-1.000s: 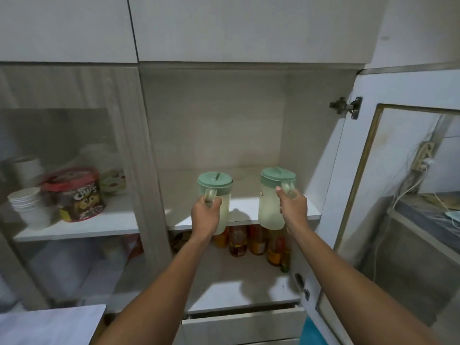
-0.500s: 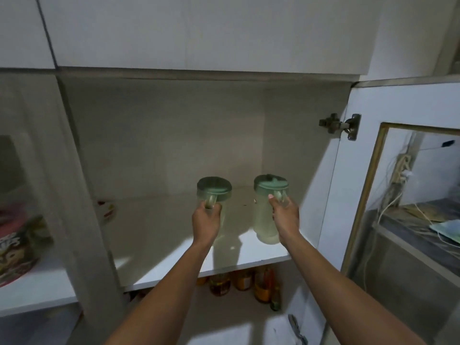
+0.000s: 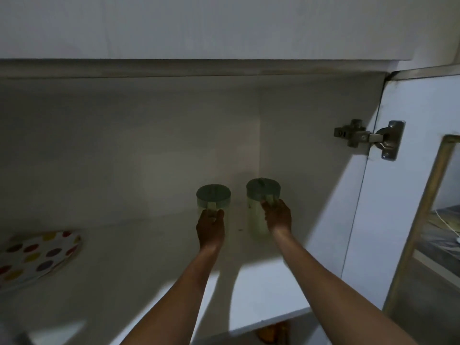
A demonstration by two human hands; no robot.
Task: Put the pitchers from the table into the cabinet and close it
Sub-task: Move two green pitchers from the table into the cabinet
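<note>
Item: two green-lidded pitchers, cabinet interior. Left hand (image 3: 210, 226): fingers curled shut round the handle of the left pitcher (image 3: 213, 197). Right hand (image 3: 277, 216): fingers likewise closed on the handle of the right pitcher (image 3: 260, 207). Both pitchers stand upright deep on the shelf (image 3: 149, 257), near its back right corner, just apart from each other; whether their bases rest fully cannot be told. Spotted plate (image 3: 37, 257): far left on the shelf. Door (image 3: 410, 195): open, right of the shelf, hinge (image 3: 368, 138) exposed.

Status: placing nearly done; release and door closing remain.

Change: pitchers sit farther back than half a second ago; the view is closer.
</note>
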